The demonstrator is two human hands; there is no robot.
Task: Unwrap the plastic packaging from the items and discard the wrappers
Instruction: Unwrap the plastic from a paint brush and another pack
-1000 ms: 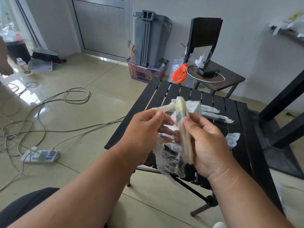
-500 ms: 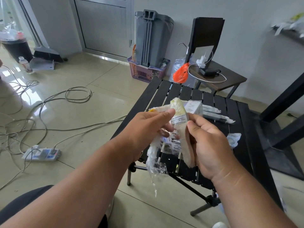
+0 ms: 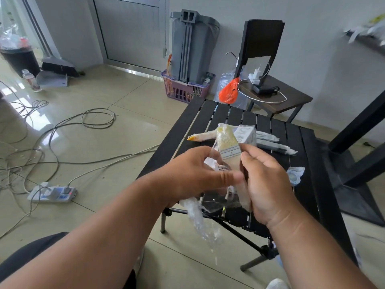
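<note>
Black slatted table (image 3: 210, 113) under me: my right hand (image 3: 268, 180) grips the paintbrush (image 3: 228, 147) upright, my left hand (image 3: 195, 176) pinches its clear wrapper (image 3: 208, 205), half peeled off. Wrapped items (image 3: 270, 142) on the table wait their turn.

Home utility room: tiled floor (image 3: 125, 126), broom (image 3: 59, 66), grey bin (image 3: 193, 46), laundry basket (image 3: 183, 90), loose cables (image 3: 62, 130), power strip (image 3: 52, 193).

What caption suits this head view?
Both hands, left hand and right hand, peel clear plastic wrapper off a paintbrush.
</note>
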